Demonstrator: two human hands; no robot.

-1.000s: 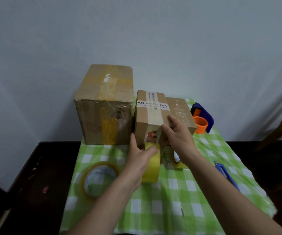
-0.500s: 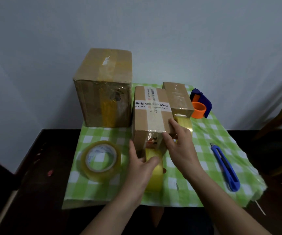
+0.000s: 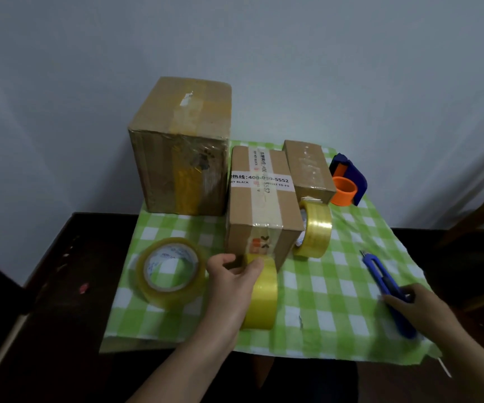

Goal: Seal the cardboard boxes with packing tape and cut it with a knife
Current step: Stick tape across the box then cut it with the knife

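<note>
A middle cardboard box (image 3: 259, 205) with a white printed label stands on the green checked cloth (image 3: 331, 286). A yellow tape roll (image 3: 262, 295) stands on edge against the box's front face, its strip stuck up onto the box. My left hand (image 3: 232, 274) grips that roll from the left. At the right, my right hand (image 3: 421, 309) rests on a blue utility knife (image 3: 386, 286) lying on the cloth, fingers curled over its handle.
A tall taped box (image 3: 182, 146) stands at the back left, a small box (image 3: 307, 170) at the back right. A clear tape roll (image 3: 168, 271) lies flat at the left; another yellow roll (image 3: 315, 228) leans beside the middle box. A blue-orange tape dispenser (image 3: 348, 184) sits far right.
My right hand left the middle box's front corner and moved right and down onto the blue knife. My left hand stays on the yellow roll. The camera tilted down.
</note>
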